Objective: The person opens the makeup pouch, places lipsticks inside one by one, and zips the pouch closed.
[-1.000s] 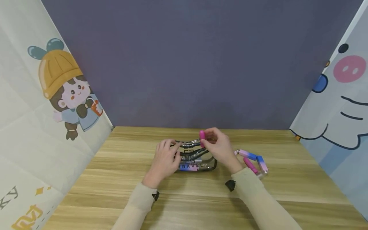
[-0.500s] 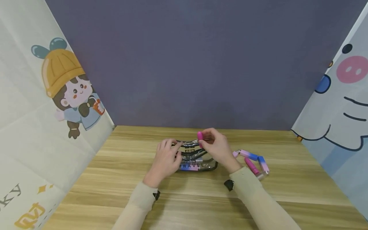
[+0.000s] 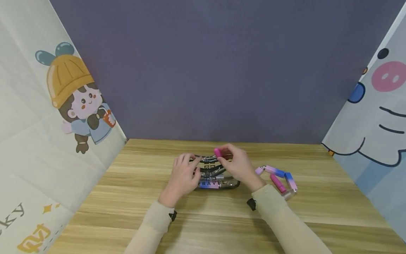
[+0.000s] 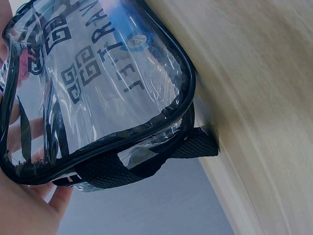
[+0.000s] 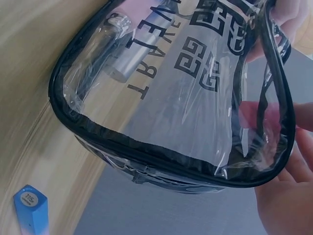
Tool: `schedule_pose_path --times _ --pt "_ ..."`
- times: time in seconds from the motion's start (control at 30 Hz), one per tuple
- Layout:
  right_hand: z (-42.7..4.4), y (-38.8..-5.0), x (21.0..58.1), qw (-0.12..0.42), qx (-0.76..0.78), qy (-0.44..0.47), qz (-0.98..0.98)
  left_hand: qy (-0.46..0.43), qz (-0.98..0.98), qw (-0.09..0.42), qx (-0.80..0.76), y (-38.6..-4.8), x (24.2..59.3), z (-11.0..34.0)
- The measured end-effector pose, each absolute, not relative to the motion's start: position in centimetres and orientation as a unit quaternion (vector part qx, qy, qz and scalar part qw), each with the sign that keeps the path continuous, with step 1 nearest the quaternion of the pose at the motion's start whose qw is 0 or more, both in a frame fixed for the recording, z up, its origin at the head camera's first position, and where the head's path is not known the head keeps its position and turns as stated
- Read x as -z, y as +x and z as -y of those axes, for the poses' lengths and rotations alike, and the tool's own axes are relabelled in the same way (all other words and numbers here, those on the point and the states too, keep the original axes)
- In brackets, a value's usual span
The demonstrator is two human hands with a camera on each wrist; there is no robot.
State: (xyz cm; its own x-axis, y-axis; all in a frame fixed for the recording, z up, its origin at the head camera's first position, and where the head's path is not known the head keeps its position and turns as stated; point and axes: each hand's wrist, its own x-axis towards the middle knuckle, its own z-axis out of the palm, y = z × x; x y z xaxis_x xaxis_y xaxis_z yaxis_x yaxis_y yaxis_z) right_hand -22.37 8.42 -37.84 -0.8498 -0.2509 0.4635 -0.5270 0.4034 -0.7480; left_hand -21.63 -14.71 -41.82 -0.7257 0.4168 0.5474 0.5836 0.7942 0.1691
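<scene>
A clear bag with black edging (image 3: 234, 184) and dark printed lettering stands on the table, with a pink-blue tube (image 3: 209, 185) and a silver one (image 5: 122, 66) inside. My left hand (image 3: 182, 176) holds the bag's left side by its upper edge, fingers bent over it. My right hand (image 3: 238, 164) pinches a bright pink tube (image 3: 217, 152) between thumb and fingers at the bag's top opening. Through the clear plastic in the right wrist view, the pink tube (image 5: 250, 113) shows at the fingertips, its lower part blurred.
Right of the bag lie a pink-blue tube (image 3: 274, 171), another one (image 3: 290, 181), a bright pink tube (image 3: 277, 183) and a clear-ended piece (image 3: 288, 194). A dark panel (image 3: 203, 70) rises behind the table (image 3: 127, 197), with printed cloths at both sides.
My right hand has moved slightly left, and the pink tube has gone lower and tilted, with less of it showing above the bag's edge. The left hand keeps its place on the bag.
</scene>
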Motion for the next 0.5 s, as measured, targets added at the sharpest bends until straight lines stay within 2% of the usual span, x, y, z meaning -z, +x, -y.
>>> schedule_pose_path --times 0.5 --pt "-7.92 -22.3 37.96 0.144 -0.393 0.264 0.869 -0.278 0.911 0.256 0.167 -21.7 41.96 14.83"
